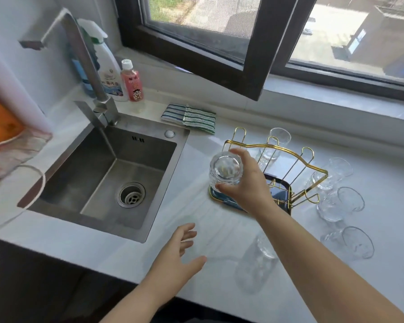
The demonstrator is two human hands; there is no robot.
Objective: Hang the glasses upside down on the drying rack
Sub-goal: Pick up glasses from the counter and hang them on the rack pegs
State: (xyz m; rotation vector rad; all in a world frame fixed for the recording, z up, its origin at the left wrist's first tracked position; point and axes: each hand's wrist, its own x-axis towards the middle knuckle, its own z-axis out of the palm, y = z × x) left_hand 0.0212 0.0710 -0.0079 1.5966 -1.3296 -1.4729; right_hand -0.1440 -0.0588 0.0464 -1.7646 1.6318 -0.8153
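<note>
My right hand is shut on a clear glass, held upside down at the left end of the gold wire drying rack, which stands on a dark tray. My left hand hovers open over the counter, holding nothing. One glass stands behind the rack. Three glasses lie on their sides to the rack's right. Another glass lies on the counter under my right forearm.
A steel sink with a tall faucet sits to the left. A spray bottle and a small pink bottle stand behind it. Striped cloths lie by the window sill. An open window frame juts over the counter.
</note>
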